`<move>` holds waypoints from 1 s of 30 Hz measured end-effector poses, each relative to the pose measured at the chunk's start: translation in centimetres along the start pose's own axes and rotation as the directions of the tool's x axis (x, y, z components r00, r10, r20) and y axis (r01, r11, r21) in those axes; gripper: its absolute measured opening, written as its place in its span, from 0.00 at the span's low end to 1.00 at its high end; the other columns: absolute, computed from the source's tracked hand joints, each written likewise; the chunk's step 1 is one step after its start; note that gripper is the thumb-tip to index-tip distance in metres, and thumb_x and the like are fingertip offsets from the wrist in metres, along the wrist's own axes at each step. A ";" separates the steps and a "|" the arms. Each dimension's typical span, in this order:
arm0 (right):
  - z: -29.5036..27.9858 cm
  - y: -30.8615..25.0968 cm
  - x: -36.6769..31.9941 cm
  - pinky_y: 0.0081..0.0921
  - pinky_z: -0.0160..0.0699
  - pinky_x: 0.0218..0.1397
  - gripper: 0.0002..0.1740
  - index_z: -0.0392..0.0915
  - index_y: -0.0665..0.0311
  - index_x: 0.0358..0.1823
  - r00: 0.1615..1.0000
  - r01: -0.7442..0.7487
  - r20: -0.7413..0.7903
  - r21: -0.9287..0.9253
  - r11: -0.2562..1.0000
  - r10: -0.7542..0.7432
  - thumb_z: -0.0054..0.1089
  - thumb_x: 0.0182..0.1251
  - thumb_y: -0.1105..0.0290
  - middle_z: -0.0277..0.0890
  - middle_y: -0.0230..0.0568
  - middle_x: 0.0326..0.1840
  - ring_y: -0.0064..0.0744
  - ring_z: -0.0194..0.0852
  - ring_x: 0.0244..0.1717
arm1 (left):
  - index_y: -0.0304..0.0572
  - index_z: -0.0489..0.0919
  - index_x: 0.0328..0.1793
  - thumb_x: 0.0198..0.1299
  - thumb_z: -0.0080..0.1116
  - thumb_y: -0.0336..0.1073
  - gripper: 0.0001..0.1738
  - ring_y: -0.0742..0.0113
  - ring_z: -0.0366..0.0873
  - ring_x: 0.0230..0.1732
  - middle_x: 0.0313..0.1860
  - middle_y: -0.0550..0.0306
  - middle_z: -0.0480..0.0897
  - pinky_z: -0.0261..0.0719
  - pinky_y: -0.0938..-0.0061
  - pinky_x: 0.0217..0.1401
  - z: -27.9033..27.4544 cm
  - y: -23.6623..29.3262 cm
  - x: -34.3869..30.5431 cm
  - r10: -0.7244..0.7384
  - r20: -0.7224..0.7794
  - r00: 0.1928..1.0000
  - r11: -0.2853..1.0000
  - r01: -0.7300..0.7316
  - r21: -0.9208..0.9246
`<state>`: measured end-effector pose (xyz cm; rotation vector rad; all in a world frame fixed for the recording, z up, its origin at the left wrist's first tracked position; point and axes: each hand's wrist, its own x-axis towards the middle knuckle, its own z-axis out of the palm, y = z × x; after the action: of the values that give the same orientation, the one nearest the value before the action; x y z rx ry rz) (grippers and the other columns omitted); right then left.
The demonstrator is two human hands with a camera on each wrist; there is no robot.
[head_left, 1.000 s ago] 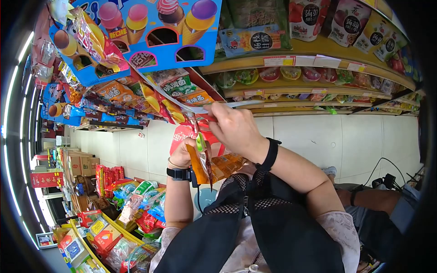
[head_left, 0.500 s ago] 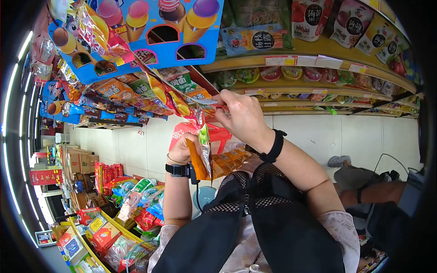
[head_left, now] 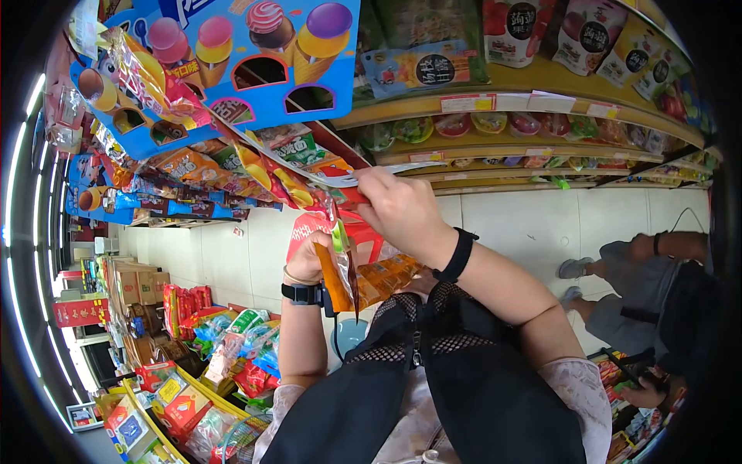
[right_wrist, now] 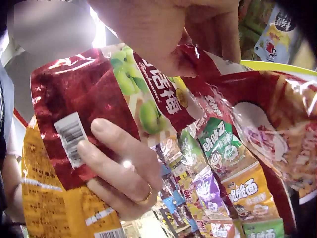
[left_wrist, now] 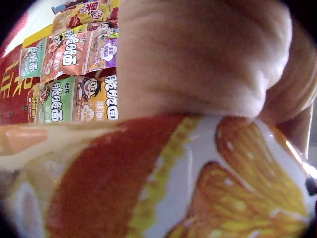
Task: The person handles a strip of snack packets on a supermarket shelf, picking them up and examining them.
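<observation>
1. Small shop aisle, with a white tiled floor point(head_left: 533, 232) running right through the middle of the head view.
2. Yellow shelves point(head_left: 533, 81) up top, crammed with pouches, and price tags point(head_left: 468, 102) stuck along the front edge.
3. Big blue ice-cream display card point(head_left: 232, 69) upper left, with rows of hanging snack packets point(head_left: 193, 166) just under it.
4. Cardboard boxes point(head_left: 127, 282) stacked further down the aisle, and yellow-rimmed bins point(head_left: 197, 383) of packets lower left.
5. Bright light strips point(head_left: 17, 170) along the far left edge.

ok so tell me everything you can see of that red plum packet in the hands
The red plum packet is glossy crinkled foil, dark red, with green plums and white lettering on one face and a white barcode label on another. It hangs upright; the right hand pinches its top, the left hand holds it against an orange packet.
</observation>
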<state>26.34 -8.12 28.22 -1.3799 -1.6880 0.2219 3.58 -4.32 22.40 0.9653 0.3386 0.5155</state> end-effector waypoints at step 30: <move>0.0 -1.5 -0.4 0.30 0.80 0.29 0.18 0.69 0.69 0.34 0.991 0.077 -0.102 -0.084 0.993 -0.086 0.67 0.42 0.71 0.77 0.46 0.45 0.40 0.80 0.29 | 0.37 0.79 0.37 0.54 0.62 0.33 0.08 0.58 0.77 0.28 0.29 0.46 0.78 0.75 0.69 0.29 2.2 0.6 0.3 -0.046 -0.054 0.997 0.985 0.036 -0.166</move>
<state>25.32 -8.94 28.94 -1.3540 -1.6764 0.0343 4.74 -5.39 24.05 0.7827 0.3616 0.5261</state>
